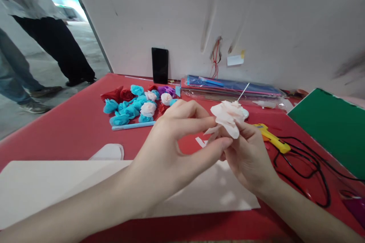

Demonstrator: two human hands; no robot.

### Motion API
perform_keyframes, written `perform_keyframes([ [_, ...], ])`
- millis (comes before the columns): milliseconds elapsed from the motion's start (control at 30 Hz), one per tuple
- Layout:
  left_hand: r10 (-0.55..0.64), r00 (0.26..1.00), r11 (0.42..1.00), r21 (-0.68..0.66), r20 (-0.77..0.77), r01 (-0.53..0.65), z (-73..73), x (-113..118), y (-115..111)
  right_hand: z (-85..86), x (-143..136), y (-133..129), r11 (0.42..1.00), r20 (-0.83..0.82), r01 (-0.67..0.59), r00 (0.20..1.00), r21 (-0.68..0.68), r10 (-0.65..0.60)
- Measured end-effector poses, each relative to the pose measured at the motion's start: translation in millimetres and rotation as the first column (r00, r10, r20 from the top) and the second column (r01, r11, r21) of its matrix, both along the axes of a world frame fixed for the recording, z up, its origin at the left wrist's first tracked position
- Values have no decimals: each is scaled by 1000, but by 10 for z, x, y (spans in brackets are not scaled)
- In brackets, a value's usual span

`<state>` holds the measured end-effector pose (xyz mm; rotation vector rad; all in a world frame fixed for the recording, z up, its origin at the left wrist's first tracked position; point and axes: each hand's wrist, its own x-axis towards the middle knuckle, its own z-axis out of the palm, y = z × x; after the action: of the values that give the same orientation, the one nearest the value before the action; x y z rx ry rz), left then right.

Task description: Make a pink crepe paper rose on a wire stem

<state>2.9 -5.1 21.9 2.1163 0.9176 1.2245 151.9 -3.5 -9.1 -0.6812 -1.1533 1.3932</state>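
A pale pink paper flower is held up over the red table. My right hand pinches its base from below and the right. My left hand curves in from the left, thumb and index fingertips touching the flower's lower petals and base. A thin white stick shows behind the flower. Beneath my hands lies a large cream sheet. White petal-shaped pieces rest at its far edge.
Blue flowers and others lie behind a blue stick. A phone leans on the wall. To the right are a yellow glue gun, black cable and green board. Two people stand far left.
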Motion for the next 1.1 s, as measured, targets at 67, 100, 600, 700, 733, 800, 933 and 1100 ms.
perform_keyframes([
  [67, 9, 1000, 1000, -18, 21, -9, -9, 15, 29, -4, -11, -3, 1000, -29, 3, 1000, -19, -4],
  [100, 5, 999, 999, -39, 38, -3, -13, 19, 41, -5, -17, -4, 999, -44, 0, 999, -32, -2],
  [600, -99, 773, 702, -506, 627, 501, -203, 64, 134, -30, -46, 4, 978, -166, -120, 982, -173, 91],
  [700, -92, 764, 703, -502, 638, 504, -218, 68, 141, -36, -50, 24, 975, -170, -141, 979, -172, 111],
  [733, -92, 768, 712, -497, 634, 496, -221, 69, 138, -35, -52, 34, 974, -172, -149, 978, -174, 119],
  [800, -90, 784, 730, -495, 614, 471, -225, 71, 127, -29, -54, 53, 970, -180, -166, 975, -178, 134],
  [933, -69, 841, 784, -493, 536, 378, -215, 69, 110, -14, -51, 71, 969, -185, -179, 972, -169, 147],
  [1100, -31, 915, 894, -398, 401, 205, -190, 52, 112, -26, -45, 77, 968, -190, -140, 976, -206, 101],
])
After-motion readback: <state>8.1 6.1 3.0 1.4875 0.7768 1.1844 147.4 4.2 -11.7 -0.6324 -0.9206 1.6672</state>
